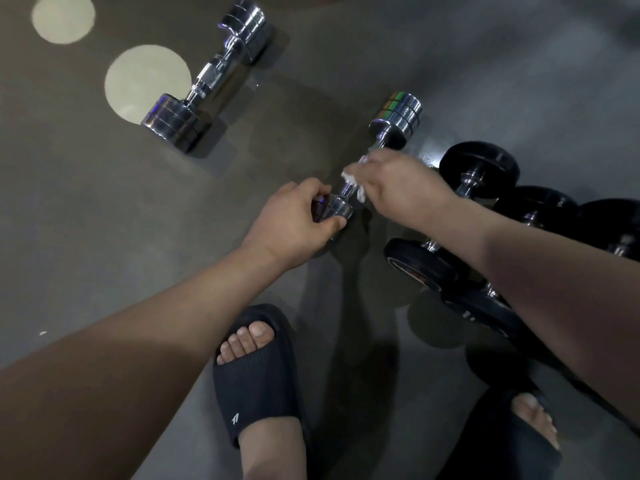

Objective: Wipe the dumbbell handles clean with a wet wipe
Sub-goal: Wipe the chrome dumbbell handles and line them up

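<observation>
A small chrome dumbbell (398,116) lies at an angle on the grey floor in the middle of the view. My left hand (294,223) grips its near head, fingers curled round the chrome. My right hand (401,185) is wrapped round the handle with a white wet wipe (356,188) pinched against it; bits of the wipe stick out below the fingers. Most of the handle is hidden under that hand. A larger chrome dumbbell (207,77) lies apart at the upper left.
Several black rubber dumbbells (481,168) are crowded at the right, touching my right forearm's side of the floor. My feet in black slides (256,375) stand at the bottom. Two pale round light spots (145,81) mark the floor at upper left.
</observation>
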`<control>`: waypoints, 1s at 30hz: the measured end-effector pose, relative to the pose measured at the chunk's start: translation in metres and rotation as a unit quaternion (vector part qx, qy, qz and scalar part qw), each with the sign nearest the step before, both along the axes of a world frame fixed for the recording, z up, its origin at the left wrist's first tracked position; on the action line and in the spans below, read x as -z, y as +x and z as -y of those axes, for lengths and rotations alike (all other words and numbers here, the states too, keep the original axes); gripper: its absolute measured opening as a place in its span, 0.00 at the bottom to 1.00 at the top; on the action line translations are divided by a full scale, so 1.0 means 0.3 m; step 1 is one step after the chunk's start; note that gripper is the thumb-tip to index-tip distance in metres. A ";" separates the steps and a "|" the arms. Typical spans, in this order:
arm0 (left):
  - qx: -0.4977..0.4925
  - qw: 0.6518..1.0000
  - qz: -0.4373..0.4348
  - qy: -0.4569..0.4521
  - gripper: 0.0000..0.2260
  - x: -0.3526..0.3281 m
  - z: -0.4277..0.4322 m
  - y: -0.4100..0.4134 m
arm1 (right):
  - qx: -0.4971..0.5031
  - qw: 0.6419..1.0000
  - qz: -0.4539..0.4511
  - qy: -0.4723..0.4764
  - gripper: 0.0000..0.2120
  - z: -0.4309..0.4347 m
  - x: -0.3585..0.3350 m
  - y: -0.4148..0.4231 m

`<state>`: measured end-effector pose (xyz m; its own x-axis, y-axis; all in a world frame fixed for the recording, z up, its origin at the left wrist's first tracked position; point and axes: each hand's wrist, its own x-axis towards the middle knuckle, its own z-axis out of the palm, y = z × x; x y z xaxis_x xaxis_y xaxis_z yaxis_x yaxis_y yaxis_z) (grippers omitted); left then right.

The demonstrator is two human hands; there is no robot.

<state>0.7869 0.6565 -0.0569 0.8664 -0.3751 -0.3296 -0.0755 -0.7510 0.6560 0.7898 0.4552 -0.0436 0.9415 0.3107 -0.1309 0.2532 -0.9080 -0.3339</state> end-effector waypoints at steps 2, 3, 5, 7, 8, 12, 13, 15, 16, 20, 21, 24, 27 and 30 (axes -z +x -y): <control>-0.002 1.000 0.000 0.004 0.23 0.002 -0.003 0.000 | 0.058 0.998 0.019 -0.006 0.12 0.024 0.001 0.024; -0.004 1.000 0.002 0.008 0.22 0.004 -0.005 0.001 | 0.073 0.997 0.032 0.003 0.12 0.020 0.007 0.021; -0.006 1.000 0.005 0.015 0.22 0.005 -0.009 0.007 | 0.037 0.998 0.034 0.031 0.13 -0.013 0.017 -0.002; -0.008 1.000 -0.001 0.017 0.22 0.001 -0.013 0.014 | -0.034 0.998 0.018 0.041 0.13 -0.036 0.014 -0.023; -0.009 1.000 -0.005 0.019 0.22 -0.001 -0.015 0.017 | -0.042 0.998 0.015 0.042 0.13 -0.033 0.008 -0.019; -0.020 0.999 -0.013 0.028 0.22 -0.003 -0.021 0.022 | 0.062 0.996 0.030 0.061 0.13 -0.003 0.007 0.021; -0.023 0.999 -0.015 0.029 0.22 -0.003 -0.022 0.023 | 0.051 0.996 0.031 0.063 0.13 -0.018 0.012 0.014; -0.026 0.999 -0.019 0.034 0.21 -0.005 -0.023 0.025 | -0.011 0.997 0.026 0.065 0.12 -0.053 0.017 -0.009; -0.029 0.999 -0.021 0.035 0.20 -0.005 -0.025 0.027 | -0.037 0.997 0.021 0.068 0.13 -0.058 0.013 -0.015; -0.047 0.998 -0.040 0.028 0.18 0.003 -0.035 0.033 | 0.053 0.995 0.046 0.066 0.13 -0.025 0.003 0.016; -0.054 0.997 -0.049 0.025 0.17 0.007 -0.037 0.034 | 0.056 0.995 0.048 0.063 0.14 -0.029 0.006 0.015; -0.064 0.996 -0.065 0.015 0.14 0.012 -0.041 0.038 | -0.041 0.998 0.014 0.037 0.11 -0.072 0.004 -0.002; -0.061 0.996 -0.060 0.010 0.13 0.012 -0.044 0.042 | -0.004 0.999 0.013 0.048 0.13 -0.044 0.006 0.024; -0.055 0.997 -0.051 0.004 0.14 0.022 -0.045 0.040 | 0.065 0.995 0.037 0.064 0.17 -0.014 0.020 0.037</control>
<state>0.7989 0.6700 -0.0635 0.8644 -0.2764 -0.4201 0.0744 -0.7559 0.6504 0.8008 0.4594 -0.0495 0.9803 0.1958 -0.0263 0.1653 -0.8858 -0.4336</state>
